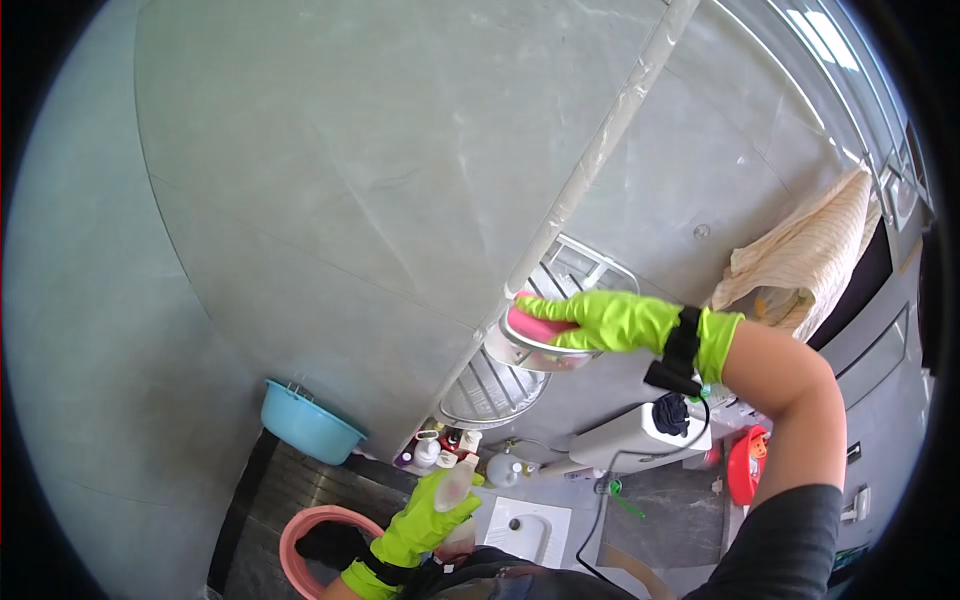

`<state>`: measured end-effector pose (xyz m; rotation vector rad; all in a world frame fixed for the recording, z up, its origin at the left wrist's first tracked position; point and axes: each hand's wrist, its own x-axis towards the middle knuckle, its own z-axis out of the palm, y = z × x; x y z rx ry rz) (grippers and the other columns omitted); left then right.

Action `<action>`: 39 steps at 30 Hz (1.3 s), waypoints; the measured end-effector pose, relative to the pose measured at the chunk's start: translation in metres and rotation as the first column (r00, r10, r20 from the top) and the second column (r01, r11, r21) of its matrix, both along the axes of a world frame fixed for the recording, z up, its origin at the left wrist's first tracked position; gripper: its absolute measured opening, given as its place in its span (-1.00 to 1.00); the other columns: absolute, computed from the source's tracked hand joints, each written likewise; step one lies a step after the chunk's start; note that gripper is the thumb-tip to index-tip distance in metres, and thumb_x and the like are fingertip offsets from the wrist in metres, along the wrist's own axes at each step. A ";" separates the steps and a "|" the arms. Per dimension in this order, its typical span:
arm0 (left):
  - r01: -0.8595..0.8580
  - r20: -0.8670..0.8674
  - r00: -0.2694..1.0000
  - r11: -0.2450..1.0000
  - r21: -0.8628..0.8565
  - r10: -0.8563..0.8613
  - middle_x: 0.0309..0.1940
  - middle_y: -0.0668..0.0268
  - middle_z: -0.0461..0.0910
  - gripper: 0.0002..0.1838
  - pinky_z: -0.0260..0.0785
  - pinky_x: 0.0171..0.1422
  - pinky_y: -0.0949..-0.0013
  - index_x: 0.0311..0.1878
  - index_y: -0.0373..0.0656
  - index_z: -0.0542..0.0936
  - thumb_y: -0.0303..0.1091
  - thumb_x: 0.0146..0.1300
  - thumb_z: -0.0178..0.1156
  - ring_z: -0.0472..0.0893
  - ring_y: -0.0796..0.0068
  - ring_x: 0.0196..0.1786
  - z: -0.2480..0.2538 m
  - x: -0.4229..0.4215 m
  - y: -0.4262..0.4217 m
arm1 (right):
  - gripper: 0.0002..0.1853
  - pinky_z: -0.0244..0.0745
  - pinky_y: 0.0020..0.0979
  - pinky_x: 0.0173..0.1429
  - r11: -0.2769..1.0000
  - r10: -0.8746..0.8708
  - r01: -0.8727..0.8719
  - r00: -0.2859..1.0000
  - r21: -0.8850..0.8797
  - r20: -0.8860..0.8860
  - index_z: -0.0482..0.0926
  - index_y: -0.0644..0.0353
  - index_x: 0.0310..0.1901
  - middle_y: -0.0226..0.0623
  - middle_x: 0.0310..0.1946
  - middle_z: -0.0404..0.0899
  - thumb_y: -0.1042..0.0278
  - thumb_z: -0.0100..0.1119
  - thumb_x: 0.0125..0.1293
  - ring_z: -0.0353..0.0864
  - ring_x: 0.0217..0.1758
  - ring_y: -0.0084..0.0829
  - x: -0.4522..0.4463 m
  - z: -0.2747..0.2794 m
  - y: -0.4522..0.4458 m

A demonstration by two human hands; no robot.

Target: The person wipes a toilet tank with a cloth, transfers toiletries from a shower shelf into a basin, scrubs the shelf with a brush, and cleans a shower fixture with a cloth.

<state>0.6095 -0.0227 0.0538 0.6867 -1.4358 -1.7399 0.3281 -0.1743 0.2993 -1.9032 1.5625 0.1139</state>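
Observation:
My right hand [620, 322], in a bright green rubber glove, presses a pink cleaning pad [537, 327] onto the upper tier of a metal corner shelf [496, 392]. Its fingers curl over the pad, which could be a sponge or a folded cloth. Lower down, my left hand [425, 522], gloved the same way, grips a pale translucent spray bottle [457, 488]. Part of the bottle is hidden behind the glove. The shelf's wire tiers sit in the corner beside a pale vertical strip [600, 160].
Several toiletry bottles [427, 453] stand beneath the shelf. A blue basin [310, 422] leans by the wall, and a pink bucket [292, 550] holds dark cloth. A squat toilet [525, 528], a white tank [620, 440], a red basin [742, 465] and a hanging striped towel [800, 255] are also around.

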 end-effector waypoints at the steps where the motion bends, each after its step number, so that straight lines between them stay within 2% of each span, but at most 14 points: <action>1: -0.016 -0.017 1.000 1.000 -0.008 0.016 -0.08 0.10 0.66 -0.56 0.45 0.07 0.25 0.09 -0.30 0.58 -0.24 0.23 0.37 0.63 0.24 -0.07 -0.005 -0.004 0.001 | -0.49 0.53 -0.41 -0.02 0.999 -0.017 0.015 0.999 0.032 0.051 0.49 -0.08 0.33 -0.33 -0.04 0.65 0.06 0.28 0.39 0.66 0.00 -0.39 0.002 -0.001 0.004; 5: 0.114 0.006 0.993 0.990 0.080 -0.114 -0.06 0.09 0.65 -0.56 0.44 0.09 0.22 0.10 -0.27 0.58 -0.22 0.24 0.36 0.62 0.21 -0.04 0.012 -0.003 -0.004 | -0.33 0.45 -0.19 0.18 0.930 0.250 -0.311 0.926 -0.195 -0.284 0.33 -0.08 0.45 -0.10 0.03 0.62 0.03 0.29 0.34 0.60 0.07 -0.09 -0.016 0.012 -0.012; 6: 0.083 0.015 0.996 0.995 0.064 -0.084 -0.05 0.09 0.65 -0.56 0.44 0.10 0.22 0.10 -0.26 0.57 -0.21 0.24 0.36 0.62 0.18 -0.02 0.004 -0.003 -0.004 | -0.32 0.45 -0.17 0.16 0.907 0.255 -0.347 0.903 -0.238 -0.346 0.32 -0.13 0.46 -0.01 -0.01 0.61 0.27 0.30 0.31 0.61 0.02 -0.02 -0.029 0.015 -0.015; 12: 0.029 0.063 0.997 0.998 0.059 -0.033 -0.01 0.07 0.63 -0.53 0.37 0.22 0.17 0.12 -0.26 0.56 -0.21 0.21 0.37 0.58 0.06 0.05 -0.008 -0.002 -0.002 | -0.37 0.42 -0.18 0.20 0.859 0.447 -0.497 0.847 -0.126 -0.288 0.46 -0.31 0.35 -0.04 0.15 0.54 0.27 0.36 0.22 0.52 0.19 0.02 0.011 0.016 -0.007; 15: -0.017 0.059 0.998 0.993 -0.114 0.023 -0.14 0.26 0.65 -0.63 0.50 -0.02 0.33 0.08 -0.28 0.60 -0.33 0.25 0.32 0.60 0.50 -0.13 -0.007 -0.015 -0.004 | -0.34 0.44 -0.16 0.18 0.753 0.527 -0.597 0.799 -0.278 -0.290 0.49 -0.45 0.32 -0.10 0.05 0.56 0.35 0.38 0.20 0.53 0.14 -0.02 0.012 0.010 -0.008; 18: 0.062 0.030 0.997 0.987 0.145 -0.067 -0.12 0.26 0.65 -0.64 0.50 -0.01 0.32 0.07 -0.28 0.60 -0.33 0.25 0.31 0.61 0.49 -0.11 0.003 -0.024 -0.011 | -0.34 0.47 -0.21 0.16 0.960 0.279 -0.279 0.955 0.021 -0.095 0.49 -0.48 0.31 -0.12 0.04 0.56 0.36 0.42 0.20 0.57 0.08 -0.06 -0.004 0.015 0.003; 19: 0.057 0.029 0.998 0.992 0.114 -0.061 -0.12 0.20 0.65 -0.61 0.48 0.01 0.28 0.07 -0.29 0.60 -0.29 0.24 0.33 0.61 0.38 -0.10 -0.001 -0.024 -0.013 | -0.34 0.50 -0.25 0.09 0.867 0.452 -0.483 0.866 -0.121 -0.213 0.49 -0.41 0.32 -0.12 0.04 0.56 0.34 0.46 0.19 0.61 0.01 -0.09 -0.025 0.014 0.004; 20: 0.049 0.023 0.998 0.995 0.083 -0.051 -0.11 0.14 0.65 -0.59 0.46 0.04 0.24 0.06 -0.29 0.59 -0.25 0.22 0.35 0.62 0.27 -0.09 -0.008 -0.024 -0.016 | -0.33 0.50 -0.22 0.05 0.997 0.073 -0.073 0.997 -0.001 -0.023 0.48 -0.35 0.34 -0.13 0.01 0.58 0.33 0.46 0.19 0.62 -0.03 -0.09 -0.039 0.009 0.001; 22: 0.038 0.029 0.999 0.997 0.068 -0.041 -0.12 0.09 0.65 -0.56 0.44 0.05 0.21 0.05 -0.30 0.59 -0.21 0.21 0.37 0.62 0.18 -0.09 -0.009 -0.023 -0.016 | -0.33 0.50 -0.19 -0.01 0.993 -0.120 0.120 0.993 0.016 -0.009 0.47 -0.24 0.35 -0.13 -0.07 0.61 0.28 0.46 0.19 0.63 -0.08 -0.09 -0.042 0.010 -0.003; 24: 0.034 0.053 0.998 0.995 0.096 -0.039 -0.16 0.10 0.65 -0.57 0.45 0.02 0.23 0.03 -0.30 0.60 -0.21 0.20 0.38 0.62 0.21 -0.13 0.000 -0.018 -0.013 | -0.34 0.50 -0.18 -0.02 0.904 0.279 -0.359 0.907 -0.231 -0.317 0.46 -0.14 0.36 -0.11 -0.14 0.63 0.20 0.45 0.20 0.63 -0.11 -0.07 -0.047 0.011 -0.012; 27: -0.016 0.040 0.999 1.000 0.022 0.015 -0.16 0.12 0.65 -0.57 0.45 0.01 0.24 0.03 -0.30 0.60 -0.22 0.20 0.39 0.62 0.22 -0.12 0.010 -0.014 -0.011 | -0.36 0.50 -0.20 -0.03 0.888 0.159 -0.329 0.876 -0.322 -0.455 0.47 -0.10 0.34 -0.05 -0.17 0.64 0.08 0.41 0.22 0.61 -0.12 -0.03 -0.015 0.024 -0.002; 33: 0.047 0.103 0.994 0.999 0.005 -0.047 -0.13 0.14 0.67 -0.61 0.46 0.04 0.22 0.02 -0.30 0.61 -0.30 0.19 0.40 0.63 0.18 -0.09 0.006 0.013 -0.009 | -0.37 0.48 -0.20 -0.31 0.587 -0.035 0.089 0.996 -0.805 0.085 0.65 0.08 0.16 -0.10 -0.47 0.63 0.07 0.51 0.00 0.55 -0.49 -0.08 -0.010 0.043 0.115; 35: 0.025 0.083 0.996 0.998 -0.059 -0.020 -0.13 0.21 0.67 -0.62 0.46 0.03 0.30 0.04 -0.31 0.60 -0.32 0.21 0.37 0.61 0.37 -0.11 -0.001 0.017 -0.010 | -0.39 0.45 -0.25 -0.36 0.665 -0.086 -0.066 0.983 -0.744 -0.164 0.70 0.10 0.08 -0.17 -0.51 0.61 0.07 0.54 -0.07 0.55 -0.50 -0.14 -0.001 0.034 0.167; 39: 0.088 0.096 0.992 0.994 -0.062 -0.082 -0.11 0.21 0.67 -0.60 0.46 0.03 0.35 0.07 -0.33 0.59 -0.33 0.22 0.36 0.60 0.47 -0.12 -0.003 0.020 -0.007 | -0.38 0.42 -0.19 -0.40 0.645 -0.203 -0.043 0.953 -0.763 -0.225 0.66 -0.04 0.15 -0.27 -0.53 0.58 -0.02 0.46 -0.01 0.53 -0.51 -0.16 0.019 -0.012 0.172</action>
